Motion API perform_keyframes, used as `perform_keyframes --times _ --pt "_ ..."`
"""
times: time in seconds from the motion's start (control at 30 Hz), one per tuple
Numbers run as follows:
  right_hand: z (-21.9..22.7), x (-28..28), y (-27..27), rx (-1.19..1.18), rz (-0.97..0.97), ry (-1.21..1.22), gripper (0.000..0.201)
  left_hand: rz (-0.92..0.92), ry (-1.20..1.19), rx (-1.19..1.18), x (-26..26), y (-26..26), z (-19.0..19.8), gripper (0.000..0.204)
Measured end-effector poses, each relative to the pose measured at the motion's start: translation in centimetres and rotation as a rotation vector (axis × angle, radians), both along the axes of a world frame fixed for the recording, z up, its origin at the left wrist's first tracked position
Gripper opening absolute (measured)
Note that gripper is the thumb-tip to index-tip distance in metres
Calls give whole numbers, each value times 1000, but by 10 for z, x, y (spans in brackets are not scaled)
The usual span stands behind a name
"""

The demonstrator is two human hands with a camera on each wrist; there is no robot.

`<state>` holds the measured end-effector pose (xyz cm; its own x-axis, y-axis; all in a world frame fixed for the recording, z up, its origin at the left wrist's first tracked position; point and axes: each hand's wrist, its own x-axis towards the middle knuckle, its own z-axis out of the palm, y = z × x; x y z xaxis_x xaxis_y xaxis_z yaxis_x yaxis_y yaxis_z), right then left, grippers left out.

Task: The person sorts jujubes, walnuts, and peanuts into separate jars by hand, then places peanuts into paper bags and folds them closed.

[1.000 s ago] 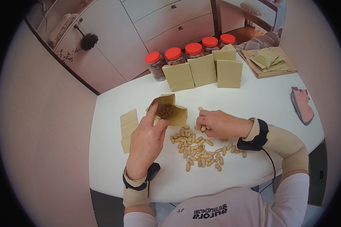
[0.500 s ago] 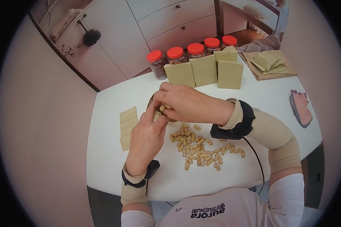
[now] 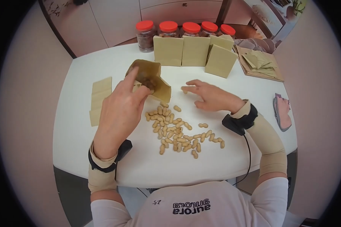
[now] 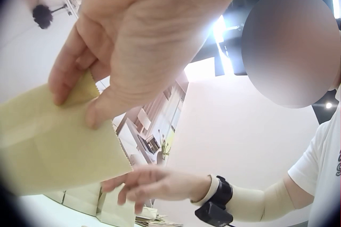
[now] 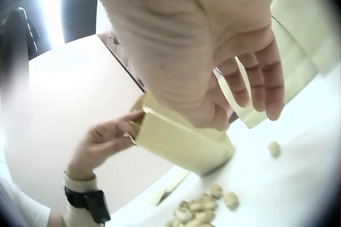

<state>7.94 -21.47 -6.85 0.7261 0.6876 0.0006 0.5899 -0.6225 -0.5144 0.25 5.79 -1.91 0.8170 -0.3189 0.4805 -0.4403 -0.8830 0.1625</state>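
Note:
My left hand (image 3: 119,108) pinches the rim of an open brown paper bag (image 3: 163,92), fingers inside its mouth and thumb on the outer side. The bag tilts toward me, and dark, shadowed contents show inside. To the right of it, my right hand (image 3: 214,97) hangs above the table with fingers spread and relaxed, gripping nothing. Below those fingers, a single peanut (image 5: 274,148) lies on the white surface. A loose spread of unshelled peanuts (image 3: 175,145) covers the table in front of the bag. Another peanut (image 3: 203,125) sits slightly apart from them.
Several filled paper bags (image 3: 168,51) stand upright at the back, before jars with red lids (image 3: 144,25). A flat folded bag (image 3: 101,94) lies at left. Back right holds a stack of flat bags (image 3: 259,62); a pink-and-grey cloth item (image 3: 282,113) is at the right edge.
My right hand carried peanuts from the table to the bag's mouth, then moved off to the right with its fingers loosened. The left hand still holds the bag. The head view has shifted.

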Motion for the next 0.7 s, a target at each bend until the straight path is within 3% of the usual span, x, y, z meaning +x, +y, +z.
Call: perform_keyframes --times 0.1,0.2,0.43,0.53,0.6,0.7 --pt "-35 -5 -2 -26 105 -148 53 8 36 5 1 0 3 6" --pt "-16 -19 1 -27 80 73 48 -3 18 3 0 2 5 6" --pt "19 -59 -25 -130 31 172 36 -15 14 -2 1 3 1 6" --pt "31 -77 -46 -152 -22 177 42 -13 12 -2 0 4 1 6" --pt "37 -95 -54 -197 -64 303 50 -10 19 -5 -1 3 1 7" --pt "25 -116 -56 -262 -79 315 59 5 57 7 -1 3 0 7"
